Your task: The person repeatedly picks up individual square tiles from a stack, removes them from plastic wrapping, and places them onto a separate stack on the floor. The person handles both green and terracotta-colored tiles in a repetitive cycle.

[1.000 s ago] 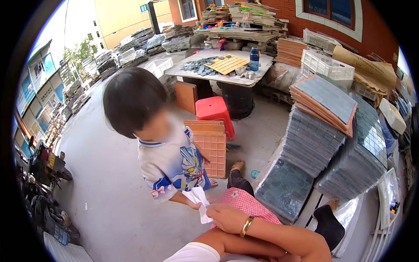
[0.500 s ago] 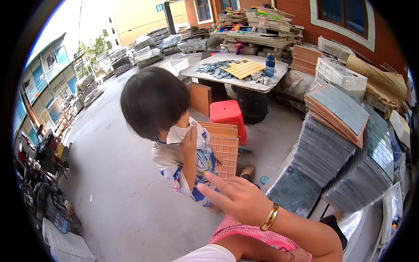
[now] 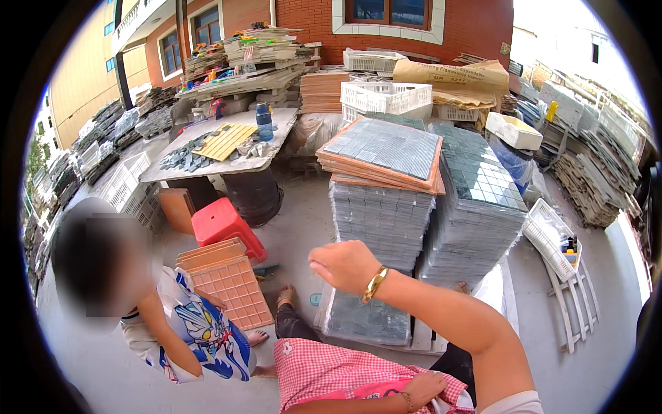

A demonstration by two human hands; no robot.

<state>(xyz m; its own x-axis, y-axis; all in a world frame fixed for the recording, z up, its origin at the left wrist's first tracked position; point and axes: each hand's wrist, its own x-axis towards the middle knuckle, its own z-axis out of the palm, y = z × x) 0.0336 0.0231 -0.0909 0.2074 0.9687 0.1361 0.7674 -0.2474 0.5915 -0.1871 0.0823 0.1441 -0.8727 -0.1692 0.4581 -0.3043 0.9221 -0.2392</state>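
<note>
My right hand [image 3: 345,265], a gold bracelet at its wrist, hangs in the air left of the stacked tiles. Its fingers are curled in, and no object shows in it. On my lap, my left hand [image 3: 429,386] lies with its fingers stretched over the pink checked apron [image 3: 317,369]. To my left stands another person [image 3: 200,317] in a white and blue printed shirt, one arm raised toward the blurred head area. Beside that person, orange gridded trays [image 3: 231,290] lean together near a red stool [image 3: 224,224].
Tall stacks of dark tiles [image 3: 379,214] stand ahead, the left one topped by orange trays holding tile sheets [image 3: 386,148]. Further left, a table [image 3: 276,141] carries loose tile pieces, a yellow slatted board [image 3: 226,141] and a blue bottle [image 3: 264,123]. White crates [image 3: 393,96] sit behind.
My view has swung right, so the other person now appears further left. My right hand's fingers have gone from stretched out to curled. My left hand stays on my lap.
</note>
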